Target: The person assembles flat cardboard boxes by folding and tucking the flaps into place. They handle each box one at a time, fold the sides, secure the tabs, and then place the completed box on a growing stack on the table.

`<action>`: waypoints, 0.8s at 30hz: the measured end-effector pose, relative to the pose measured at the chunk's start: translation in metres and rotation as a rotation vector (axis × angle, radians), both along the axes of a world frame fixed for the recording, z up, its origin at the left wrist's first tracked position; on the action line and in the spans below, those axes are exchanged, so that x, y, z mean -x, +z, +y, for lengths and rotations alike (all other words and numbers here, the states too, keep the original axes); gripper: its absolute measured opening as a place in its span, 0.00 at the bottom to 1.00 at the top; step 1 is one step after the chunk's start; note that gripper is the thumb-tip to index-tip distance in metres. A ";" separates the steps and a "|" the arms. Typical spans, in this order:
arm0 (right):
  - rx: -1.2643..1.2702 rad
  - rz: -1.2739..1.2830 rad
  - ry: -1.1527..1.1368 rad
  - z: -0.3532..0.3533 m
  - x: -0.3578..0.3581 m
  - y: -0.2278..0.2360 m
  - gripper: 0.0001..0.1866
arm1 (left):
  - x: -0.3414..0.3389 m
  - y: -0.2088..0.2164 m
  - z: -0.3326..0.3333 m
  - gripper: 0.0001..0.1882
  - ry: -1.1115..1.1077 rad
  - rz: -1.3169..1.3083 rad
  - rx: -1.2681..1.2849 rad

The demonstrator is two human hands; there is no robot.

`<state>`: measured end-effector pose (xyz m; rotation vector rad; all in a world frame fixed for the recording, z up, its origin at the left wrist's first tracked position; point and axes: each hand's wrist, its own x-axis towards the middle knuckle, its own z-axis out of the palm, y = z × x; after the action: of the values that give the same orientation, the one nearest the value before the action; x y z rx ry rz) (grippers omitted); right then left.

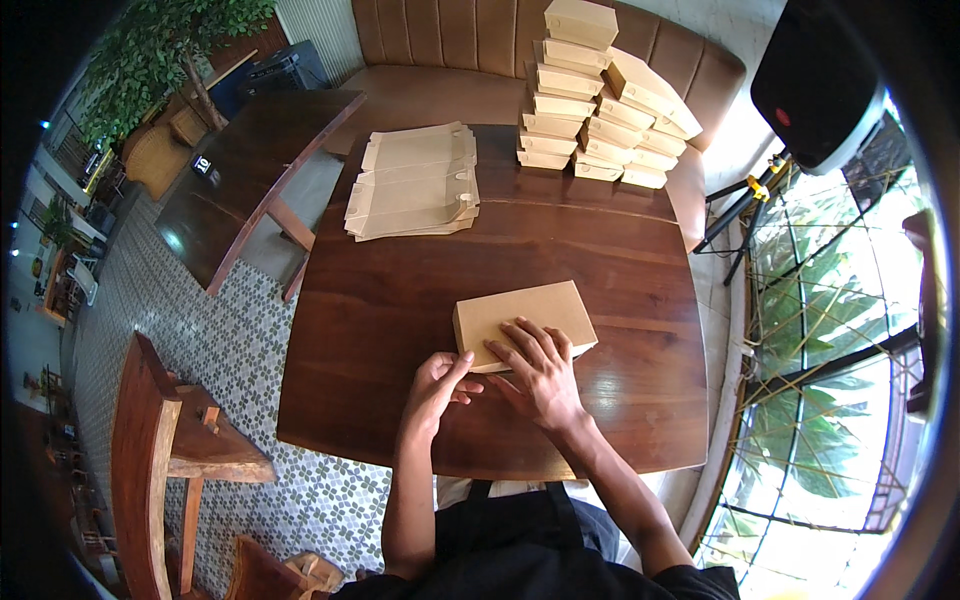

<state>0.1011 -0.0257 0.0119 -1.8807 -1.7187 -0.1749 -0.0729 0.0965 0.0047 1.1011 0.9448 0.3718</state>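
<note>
A closed brown cardboard box lies slightly turned near the middle of the dark wooden table. My right hand rests on its top, fingers spread over the near right part of the lid. At the box's near left corner is my left hand; its thumb touches the edge while the other fingers are apart and loosely bent below. Neither hand grips the box. The near side of the box is mostly hidden by my hands.
Flat unfolded cardboard box blanks are stacked at the table's far left. Several folded boxes stand in tall piles at the far right, before a brown padded bench. A wooden chair stands left of the wooden table.
</note>
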 end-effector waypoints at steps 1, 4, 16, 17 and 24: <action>-0.001 -0.005 -0.002 0.000 0.001 0.001 0.32 | 0.001 0.001 0.001 0.24 0.002 -0.012 0.004; 0.002 -0.003 -0.018 0.001 0.003 0.002 0.31 | 0.002 0.004 0.005 0.24 -0.061 0.044 -0.044; -0.037 -0.022 -0.078 0.007 0.009 -0.003 0.31 | 0.003 -0.006 0.003 0.21 0.044 -0.222 0.102; -0.039 -0.006 -0.086 0.008 0.011 -0.003 0.31 | 0.003 -0.006 0.003 0.21 0.043 -0.228 0.099; -0.074 0.005 -0.151 0.014 0.021 -0.011 0.30 | 0.004 -0.006 -0.001 0.19 0.095 -0.237 0.102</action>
<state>0.0804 -0.0114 0.0007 -1.9545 -1.5450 -0.2884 -0.0766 0.0960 -0.0013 0.8995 0.7981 0.5146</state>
